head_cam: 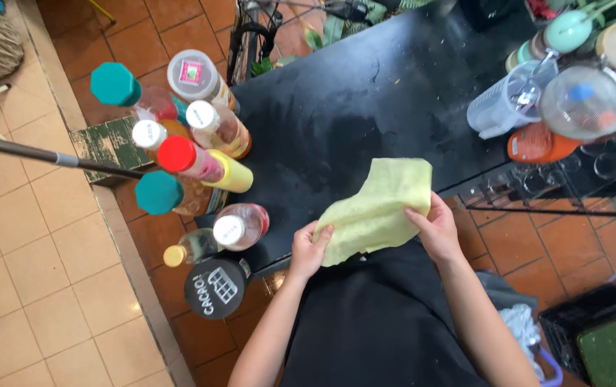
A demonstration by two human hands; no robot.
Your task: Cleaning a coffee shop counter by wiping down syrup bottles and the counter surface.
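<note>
Pale yellow-green cloth [378,208], plain; black counter [365,100], w/ grey smears; bottles: teal caps [115,84], red cap [177,154], white caps [201,115], yellow cap [174,256]; black lid [214,288] w/ white print; terracotta floor tiles [157,36]; orange container [537,145]

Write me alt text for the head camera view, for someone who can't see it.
Seen from above, a person's left hand and right hand hold a pale yellow cloth over the near edge of a black counter. A cluster of capped bottles stands along the counter's left end, and jars and a strainer sit at upper right.
</note>
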